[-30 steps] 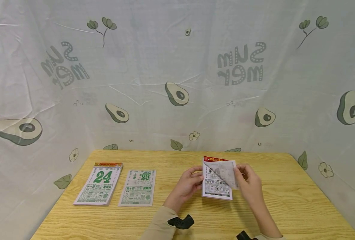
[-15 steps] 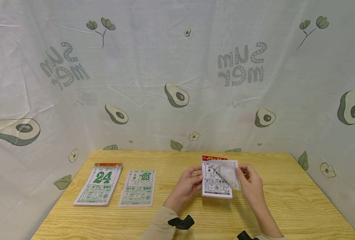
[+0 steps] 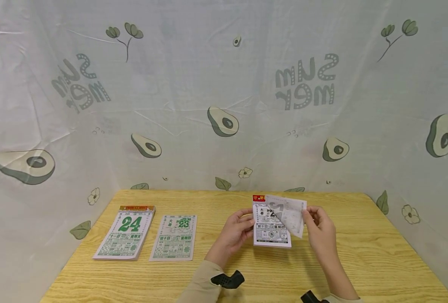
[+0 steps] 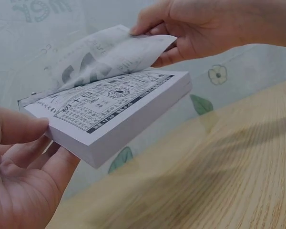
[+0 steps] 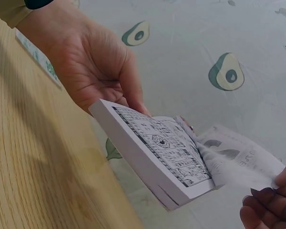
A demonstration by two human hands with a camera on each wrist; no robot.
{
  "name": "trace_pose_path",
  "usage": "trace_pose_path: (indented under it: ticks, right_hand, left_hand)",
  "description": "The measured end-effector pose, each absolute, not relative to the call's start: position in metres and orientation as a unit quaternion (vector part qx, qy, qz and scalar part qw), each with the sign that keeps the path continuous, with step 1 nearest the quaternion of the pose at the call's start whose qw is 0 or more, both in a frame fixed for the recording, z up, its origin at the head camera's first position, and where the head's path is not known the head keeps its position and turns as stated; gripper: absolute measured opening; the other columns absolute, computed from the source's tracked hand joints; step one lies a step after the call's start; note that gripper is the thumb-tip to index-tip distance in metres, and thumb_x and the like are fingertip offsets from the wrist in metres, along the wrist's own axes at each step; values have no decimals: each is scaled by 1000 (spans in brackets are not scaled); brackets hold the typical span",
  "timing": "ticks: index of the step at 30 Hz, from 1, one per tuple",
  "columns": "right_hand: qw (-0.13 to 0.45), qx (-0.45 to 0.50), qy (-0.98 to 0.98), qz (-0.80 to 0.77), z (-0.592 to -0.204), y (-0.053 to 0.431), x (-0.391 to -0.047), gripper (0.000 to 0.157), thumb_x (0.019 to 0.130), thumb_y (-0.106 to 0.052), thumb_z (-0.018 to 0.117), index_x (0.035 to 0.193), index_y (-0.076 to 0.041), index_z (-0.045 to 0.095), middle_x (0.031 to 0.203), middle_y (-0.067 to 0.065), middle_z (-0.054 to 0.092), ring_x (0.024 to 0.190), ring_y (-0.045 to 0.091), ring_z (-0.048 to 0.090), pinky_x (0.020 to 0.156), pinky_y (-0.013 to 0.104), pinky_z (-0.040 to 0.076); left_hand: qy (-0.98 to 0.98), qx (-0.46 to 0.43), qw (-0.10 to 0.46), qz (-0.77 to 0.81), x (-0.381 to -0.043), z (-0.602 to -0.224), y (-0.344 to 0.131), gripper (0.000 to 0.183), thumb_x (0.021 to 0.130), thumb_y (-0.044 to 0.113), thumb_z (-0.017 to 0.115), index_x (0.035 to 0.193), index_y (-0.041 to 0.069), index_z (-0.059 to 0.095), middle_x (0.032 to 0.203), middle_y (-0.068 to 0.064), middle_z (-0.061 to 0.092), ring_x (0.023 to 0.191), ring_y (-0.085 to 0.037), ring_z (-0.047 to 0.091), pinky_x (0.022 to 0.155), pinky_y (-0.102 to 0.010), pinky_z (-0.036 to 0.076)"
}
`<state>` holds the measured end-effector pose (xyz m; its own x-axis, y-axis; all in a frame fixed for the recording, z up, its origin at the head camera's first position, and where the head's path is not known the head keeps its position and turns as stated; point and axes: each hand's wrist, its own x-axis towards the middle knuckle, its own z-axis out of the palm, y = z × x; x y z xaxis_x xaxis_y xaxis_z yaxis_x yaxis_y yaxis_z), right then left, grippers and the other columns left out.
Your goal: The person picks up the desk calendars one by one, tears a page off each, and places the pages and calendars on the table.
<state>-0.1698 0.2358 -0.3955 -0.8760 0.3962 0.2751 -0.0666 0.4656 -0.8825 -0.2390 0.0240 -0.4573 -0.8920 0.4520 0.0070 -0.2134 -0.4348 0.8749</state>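
Observation:
My left hand (image 3: 236, 230) grips the left edge of a thick tear-off calendar (image 3: 271, 235), thumb on top and fingers beneath, as the left wrist view shows. The pad has black print and a red header strip, and is tilted above the table. My right hand (image 3: 321, 230) pinches the free right edge of its top page (image 3: 294, 214) between thumb and fingers. That page is peeled up diagonally toward the upper right, its pale back showing. A similar printed sheet lies beneath it. In the right wrist view the page (image 5: 238, 162) seems to meet the pad near the header; cannot tell how firmly.
On the wooden table (image 3: 224, 286), a second tear-off calendar (image 3: 123, 233) with a green 24 lies at the left. Beside it lies a loose page (image 3: 173, 237) with a green 23. A white avocado-print curtain (image 3: 186, 84) stands behind and at both sides.
My right hand has moved slightly right, drawing the page farther up and right, so less of the red header shows. The left hand and calendar have shifted slightly left and up.

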Motion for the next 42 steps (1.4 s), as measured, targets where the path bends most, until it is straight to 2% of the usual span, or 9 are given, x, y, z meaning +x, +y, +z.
trace_pose_path:
  ticks: [5, 12, 19, 28, 36, 42]
  right_hand:
    - [231, -103, -818, 516, -397, 236, -171, 23, 101, -18, 52, 111, 1, 59, 96, 7, 63, 75, 1, 50, 64, 13, 42]
    - [250, -106, -810, 519, -399, 234, -171, 21, 101, -18, 52, 108, 1, 60, 88, -2, 58, 74, 4, 50, 63, 15, 42]
    - [252, -111, -803, 528, -401, 233, -171, 22, 100, -18, 54, 109, 1, 61, 89, -4, 58, 76, 3, 49, 65, 13, 41]
    - [244, -122, -778, 567, -398, 239, -166, 26, 103, -24, 48, 111, 0, 55, 80, -16, 58, 77, -2, 57, 70, 11, 46]
    - [255, -131, -764, 578, -394, 244, -165, 25, 103, -24, 47, 111, -1, 53, 81, -19, 58, 78, 2, 60, 72, 10, 46]
    - [268, -130, -764, 573, -394, 244, -165, 25, 103, -23, 48, 111, 0, 54, 83, -20, 58, 77, 0, 59, 71, 9, 47]
  left_hand:
    - [494, 118, 201, 837, -239, -458, 24, 36, 96, -4, 49, 132, -2, 47, 117, -12, 68, 91, -13, 67, 71, -23, 56]
    - [496, 121, 200, 836, -240, -460, 24, 35, 97, -4, 49, 132, -1, 48, 119, -14, 68, 90, -13, 67, 71, -23, 56]
    - [500, 120, 197, 835, -239, -460, 25, 35, 96, -5, 48, 131, -2, 47, 118, -13, 68, 89, -13, 66, 70, -23, 55]
    - [484, 105, 183, 849, -241, -462, 20, 38, 97, -5, 47, 135, -6, 42, 112, -7, 68, 92, -12, 67, 73, -22, 56]
    - [483, 111, 176, 850, -244, -460, 13, 39, 97, -5, 47, 135, -5, 42, 124, -15, 66, 95, -12, 67, 77, -24, 56]
    - [486, 111, 176, 849, -244, -459, 14, 38, 97, -5, 47, 135, -4, 43, 124, -15, 66, 94, -12, 66, 76, -25, 56]
